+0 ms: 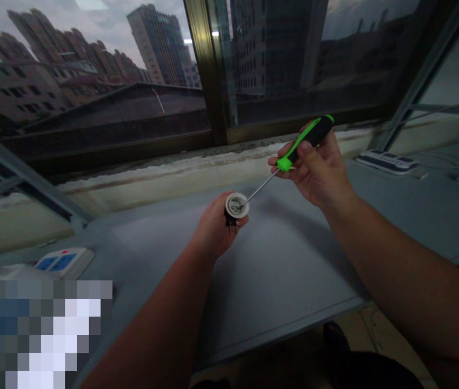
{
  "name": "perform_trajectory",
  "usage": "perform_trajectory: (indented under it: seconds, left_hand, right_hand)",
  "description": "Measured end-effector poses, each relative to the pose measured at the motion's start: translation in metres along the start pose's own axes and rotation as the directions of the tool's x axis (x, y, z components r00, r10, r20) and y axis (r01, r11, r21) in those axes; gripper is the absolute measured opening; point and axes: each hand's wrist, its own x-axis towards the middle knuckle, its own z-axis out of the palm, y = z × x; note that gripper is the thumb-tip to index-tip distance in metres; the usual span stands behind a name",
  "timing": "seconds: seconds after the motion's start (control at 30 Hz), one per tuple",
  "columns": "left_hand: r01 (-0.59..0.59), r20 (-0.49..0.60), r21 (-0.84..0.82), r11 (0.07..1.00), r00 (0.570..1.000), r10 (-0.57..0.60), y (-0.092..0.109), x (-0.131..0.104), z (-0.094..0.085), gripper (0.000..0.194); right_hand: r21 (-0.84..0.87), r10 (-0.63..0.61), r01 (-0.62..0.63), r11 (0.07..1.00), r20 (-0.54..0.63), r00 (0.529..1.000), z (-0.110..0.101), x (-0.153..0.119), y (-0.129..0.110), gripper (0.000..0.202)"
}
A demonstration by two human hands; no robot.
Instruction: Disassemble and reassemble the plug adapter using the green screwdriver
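My left hand [213,224] is closed around a small round white socket [237,205], its open face turned up toward me. Metal contacts or screws show inside its cup. Just under the white rim is a black part with thin metal pins [232,227]; whether it belongs to the socket I cannot tell. In my right hand [320,167] is a screwdriver [306,141] with a green and black handle, gripped between thumb and fingers. Its steel shaft slants down to the left, and the tip reaches inside the socket's cup. Both hands are above the grey table.
The grey table [278,270] runs below a window with a metal frame [208,70]. A white power strip with blue outlets [65,262] lies at left, another power strip [387,161] with cables at right. Metal posts stand on both sides. A blurred patch covers the lower left.
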Motion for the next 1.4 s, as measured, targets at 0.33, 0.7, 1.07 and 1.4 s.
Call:
perform_trajectory:
  seconds: [0.33,0.7,1.07,1.4]
  left_hand:
    - [0.014,-0.008,-0.013,1.0,1.0,-0.014,0.002,-0.001,0.002,0.022]
    - [0.009,-0.004,-0.009,1.0,1.0,-0.009,0.001,0.0,0.0,0.021]
    - [0.021,-0.028,-0.002,1.0,0.999,-0.021,-0.002,0.002,-0.001,0.025]
    - [0.01,-0.034,-0.032,0.999,0.999,-0.012,-0.002,0.003,-0.002,0.022]
  right_hand:
    - [-0.112,-0.027,0.025,0.993,-0.016,1.0,-0.002,0.003,0.0,0.062]
    - [0.0,-0.046,0.046,0.999,0.041,0.998,0.001,-0.004,-0.002,0.059]
    - [-0.041,-0.161,0.167,0.985,0.11,0.981,0.011,-0.007,-0.006,0.051]
    - [0.056,-0.293,0.288,0.956,0.126,0.948,0.006,-0.002,0.003,0.044]
